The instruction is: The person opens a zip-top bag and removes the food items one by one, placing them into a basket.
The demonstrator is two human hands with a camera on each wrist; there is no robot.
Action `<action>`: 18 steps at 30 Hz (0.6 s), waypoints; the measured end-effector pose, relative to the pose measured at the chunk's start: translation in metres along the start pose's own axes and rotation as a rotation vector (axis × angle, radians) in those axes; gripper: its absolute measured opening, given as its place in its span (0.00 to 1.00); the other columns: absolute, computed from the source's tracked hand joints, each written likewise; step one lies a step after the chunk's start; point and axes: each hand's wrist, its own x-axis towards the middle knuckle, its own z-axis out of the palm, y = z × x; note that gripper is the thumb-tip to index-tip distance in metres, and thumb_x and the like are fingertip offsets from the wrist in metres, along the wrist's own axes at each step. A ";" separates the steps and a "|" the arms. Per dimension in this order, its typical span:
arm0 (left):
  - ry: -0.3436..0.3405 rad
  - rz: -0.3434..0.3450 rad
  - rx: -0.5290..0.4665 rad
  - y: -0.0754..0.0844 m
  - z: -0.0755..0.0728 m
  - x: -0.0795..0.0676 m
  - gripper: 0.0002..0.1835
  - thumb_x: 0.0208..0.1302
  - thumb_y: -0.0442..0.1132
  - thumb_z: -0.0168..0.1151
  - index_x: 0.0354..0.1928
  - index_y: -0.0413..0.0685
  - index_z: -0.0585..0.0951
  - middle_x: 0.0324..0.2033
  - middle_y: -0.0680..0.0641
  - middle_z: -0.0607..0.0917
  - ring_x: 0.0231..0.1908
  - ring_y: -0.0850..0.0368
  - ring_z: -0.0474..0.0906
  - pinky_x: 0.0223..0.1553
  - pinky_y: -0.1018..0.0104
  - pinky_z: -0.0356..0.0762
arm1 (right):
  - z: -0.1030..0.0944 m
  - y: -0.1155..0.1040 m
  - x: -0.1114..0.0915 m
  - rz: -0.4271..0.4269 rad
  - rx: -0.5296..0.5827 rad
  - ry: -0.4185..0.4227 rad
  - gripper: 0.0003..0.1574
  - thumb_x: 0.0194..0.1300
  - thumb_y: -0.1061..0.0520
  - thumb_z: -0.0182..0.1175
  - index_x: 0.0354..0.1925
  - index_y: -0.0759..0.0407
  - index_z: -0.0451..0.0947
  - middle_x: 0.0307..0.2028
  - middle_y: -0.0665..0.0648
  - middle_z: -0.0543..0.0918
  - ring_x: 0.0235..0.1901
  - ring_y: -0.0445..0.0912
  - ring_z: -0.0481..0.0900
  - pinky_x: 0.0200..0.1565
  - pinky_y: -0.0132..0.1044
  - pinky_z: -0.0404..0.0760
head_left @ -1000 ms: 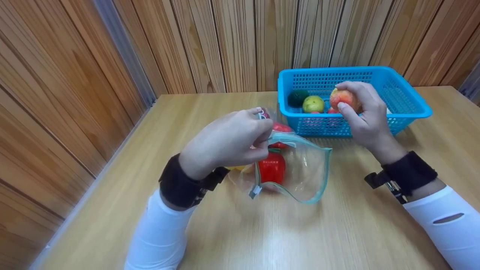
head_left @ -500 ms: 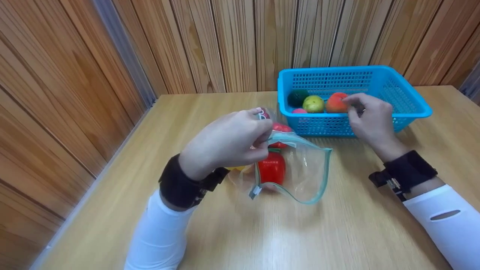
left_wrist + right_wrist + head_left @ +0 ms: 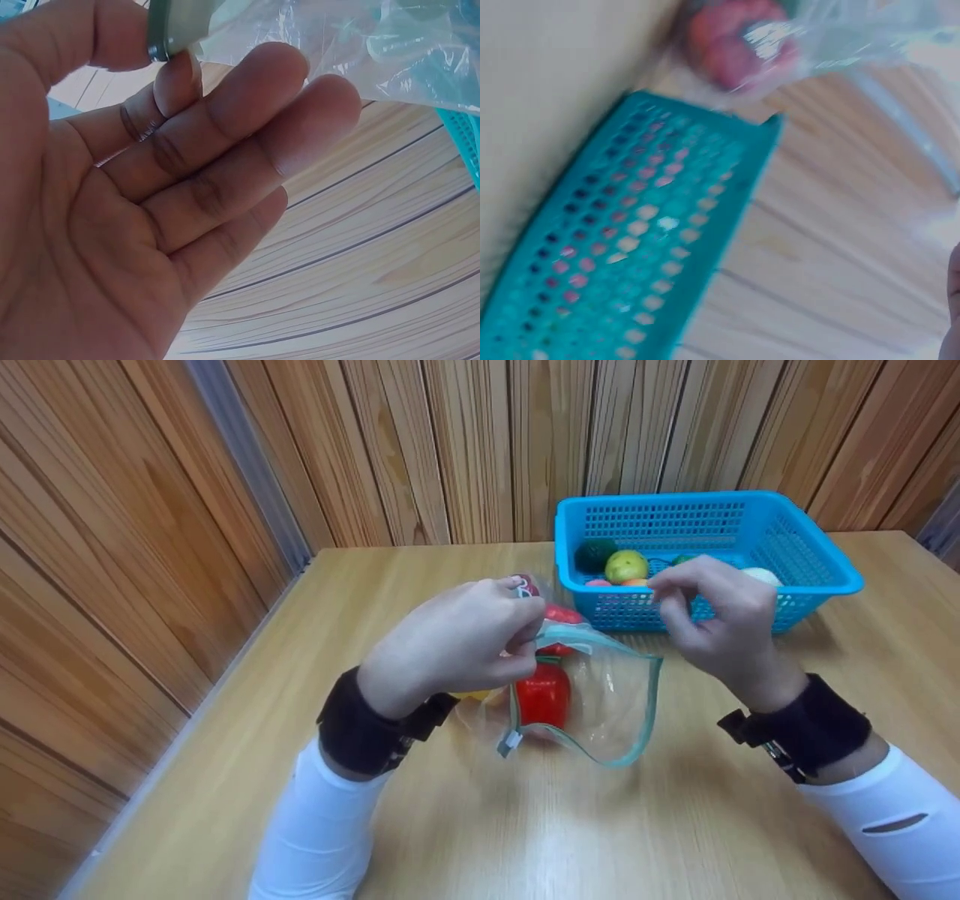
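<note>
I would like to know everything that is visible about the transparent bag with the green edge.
The bag looks like soft, clear, creased plastic film, with a pale green band round its mouth and what seems a zip slider at one end. The mouth gapes open; the left hand pinches its edge. A red pepper shows inside. It sits on the table, front-left of the blue basket; contact there is unclear.

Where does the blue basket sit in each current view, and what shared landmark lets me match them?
Head: the blue basket stands at upper right.
Left wrist: only a strip of the blue basket shows clearly, at the right edge.
Right wrist: the blue basket, blurred, slants down the left half.
Shared landmark: the clear bag, visible in all three.
</note>
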 end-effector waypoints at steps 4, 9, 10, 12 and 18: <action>-0.002 -0.004 -0.001 0.000 -0.001 -0.001 0.06 0.59 0.36 0.64 0.33 0.46 0.76 0.22 0.49 0.75 0.27 0.58 0.72 0.29 0.70 0.71 | 0.005 -0.019 0.004 -0.113 0.045 -0.001 0.15 0.62 0.60 0.54 0.25 0.69 0.80 0.16 0.59 0.76 0.15 0.49 0.66 0.30 0.23 0.69; -0.008 -0.004 -0.001 0.001 -0.001 -0.001 0.06 0.58 0.36 0.64 0.34 0.46 0.76 0.22 0.49 0.75 0.27 0.58 0.72 0.29 0.70 0.72 | 0.009 -0.030 0.001 -0.272 0.086 -0.147 0.17 0.64 0.57 0.54 0.25 0.66 0.80 0.17 0.56 0.78 0.12 0.46 0.67 0.19 0.30 0.67; -0.009 -0.004 0.000 0.001 -0.001 -0.001 0.05 0.58 0.36 0.64 0.34 0.46 0.76 0.22 0.49 0.75 0.26 0.57 0.72 0.28 0.70 0.71 | 0.009 -0.032 0.001 -0.287 0.100 -0.209 0.15 0.63 0.57 0.55 0.26 0.65 0.81 0.18 0.56 0.80 0.13 0.45 0.69 0.18 0.30 0.67; -0.013 -0.006 -0.002 0.001 -0.001 -0.001 0.05 0.59 0.36 0.64 0.35 0.46 0.76 0.22 0.49 0.75 0.26 0.57 0.72 0.28 0.70 0.72 | 0.012 -0.036 -0.002 -0.283 0.132 -0.355 0.09 0.59 0.60 0.58 0.30 0.64 0.82 0.22 0.55 0.83 0.15 0.43 0.73 0.20 0.28 0.71; -0.014 0.006 0.002 0.001 0.000 0.001 0.06 0.63 0.39 0.64 0.35 0.45 0.77 0.22 0.49 0.76 0.24 0.57 0.73 0.28 0.70 0.73 | 0.025 -0.045 -0.020 -0.074 0.066 -0.810 0.28 0.57 0.61 0.69 0.57 0.61 0.78 0.49 0.56 0.86 0.42 0.46 0.86 0.41 0.35 0.85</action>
